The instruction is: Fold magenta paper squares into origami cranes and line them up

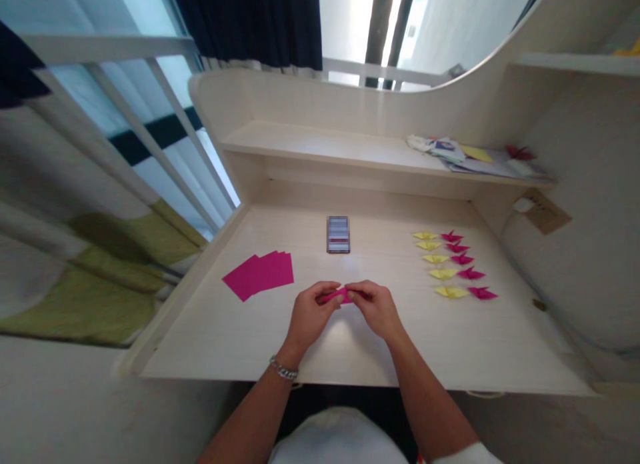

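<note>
Pink, folded small: gripped the paper [346, 299] between thumb and fingers of the left hand [310, 317] and of the right hand [376, 309], over the near middle of the desk [240, 344]. Could not make out its full shape beneath the fingers. Wore a bracelet [284, 369] on the left wrist. Had a phone [339, 235] flat on the desk, just to the far side of the hands, and some overlapping pink sheets [263, 275] to the left. Saw at right five yellow birds [435, 259] in a slanting column and, just to the right of them, five pink birds [461, 259]. Noticed papers [453, 151] at the right end of the far shelf [320, 141] and a plug [524, 204] below them.
</note>
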### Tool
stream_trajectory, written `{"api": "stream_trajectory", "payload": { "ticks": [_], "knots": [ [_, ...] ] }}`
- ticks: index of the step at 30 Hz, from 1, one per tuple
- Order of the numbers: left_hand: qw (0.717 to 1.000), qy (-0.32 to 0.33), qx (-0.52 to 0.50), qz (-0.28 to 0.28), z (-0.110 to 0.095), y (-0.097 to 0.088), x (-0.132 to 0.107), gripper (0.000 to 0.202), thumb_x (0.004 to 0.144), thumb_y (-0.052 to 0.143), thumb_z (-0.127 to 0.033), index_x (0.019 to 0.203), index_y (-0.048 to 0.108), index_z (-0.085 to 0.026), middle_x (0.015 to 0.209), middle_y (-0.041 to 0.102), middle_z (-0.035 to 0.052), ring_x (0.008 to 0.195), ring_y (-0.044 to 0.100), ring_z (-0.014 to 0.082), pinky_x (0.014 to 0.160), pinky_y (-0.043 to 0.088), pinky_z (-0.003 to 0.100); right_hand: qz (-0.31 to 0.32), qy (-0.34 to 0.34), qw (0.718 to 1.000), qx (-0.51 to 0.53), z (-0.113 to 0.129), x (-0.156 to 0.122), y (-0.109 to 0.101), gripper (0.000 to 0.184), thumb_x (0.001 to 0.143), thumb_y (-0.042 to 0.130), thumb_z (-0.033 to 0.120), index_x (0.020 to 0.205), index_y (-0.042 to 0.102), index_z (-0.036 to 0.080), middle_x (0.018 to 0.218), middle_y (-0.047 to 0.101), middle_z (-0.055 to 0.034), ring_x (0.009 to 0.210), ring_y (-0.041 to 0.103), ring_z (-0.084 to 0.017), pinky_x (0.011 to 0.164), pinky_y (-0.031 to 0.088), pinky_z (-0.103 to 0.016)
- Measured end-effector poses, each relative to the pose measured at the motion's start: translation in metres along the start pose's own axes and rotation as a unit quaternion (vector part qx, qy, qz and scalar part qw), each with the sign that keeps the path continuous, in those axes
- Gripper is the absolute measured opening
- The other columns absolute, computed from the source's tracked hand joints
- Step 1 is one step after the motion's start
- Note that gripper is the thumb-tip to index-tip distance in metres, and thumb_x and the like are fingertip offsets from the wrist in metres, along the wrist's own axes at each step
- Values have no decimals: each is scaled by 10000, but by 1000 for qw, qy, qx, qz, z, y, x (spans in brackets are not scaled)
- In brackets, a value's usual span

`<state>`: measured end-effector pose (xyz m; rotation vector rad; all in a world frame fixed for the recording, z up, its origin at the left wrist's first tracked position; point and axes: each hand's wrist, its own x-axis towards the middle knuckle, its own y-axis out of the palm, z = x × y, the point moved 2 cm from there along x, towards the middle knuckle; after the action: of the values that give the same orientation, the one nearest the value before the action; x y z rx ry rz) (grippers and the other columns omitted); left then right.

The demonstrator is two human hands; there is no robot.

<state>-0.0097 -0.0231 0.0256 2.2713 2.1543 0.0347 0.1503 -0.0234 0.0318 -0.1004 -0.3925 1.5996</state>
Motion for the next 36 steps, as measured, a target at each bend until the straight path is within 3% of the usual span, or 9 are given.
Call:
{"api": "stream_trajectory", "payload": {
  "ticks": [7, 13, 25, 36],
  "knots": [
    [999, 22, 28, -9, -4, -2, 1, 214, 706, 721, -281, 876, 708, -151, 820, 726, 61, 682, 683, 183, 659, 585, 306, -16, -10, 999, 30, 8, -1, 0, 131, 778, 644, 244, 859, 745, 255, 858, 714, -41, 815, 649, -197, 751, 507, -322],
    [999, 24, 35, -13, -3, -2, 1, 220, 708, 722, -285, 887, 709, -158, 819, 729, 61, 665, 682, 181, 645, 580, 301, -40, 31, 997, 56, 4, -2, 1, 181, 751, 671, 231, 920, 734, 238, 906, 718, -47, 816, 654, -197, 739, 510, -319],
    [999, 26, 43, -6, -2, -3, 0, 178, 731, 704, -282, 866, 716, -168, 788, 728, 51, 666, 677, 175, 646, 558, 281, -24, -7, 999, 47, 8, -3, 1, 101, 757, 661, 211, 813, 741, 233, 833, 709, -40, 789, 646, -185, 728, 498, -298],
    [999, 12, 43, 5, -7, 0, -1, 116, 730, 693, -230, 819, 729, -165, 756, 728, 42, 649, 669, 161, 638, 553, 261, 43, 87, 980, 176, -7, 3, 3, 167, 636, 765, 240, 781, 708, 181, 761, 706, -39, 718, 643, -183, 714, 506, -314]
  ]
}}
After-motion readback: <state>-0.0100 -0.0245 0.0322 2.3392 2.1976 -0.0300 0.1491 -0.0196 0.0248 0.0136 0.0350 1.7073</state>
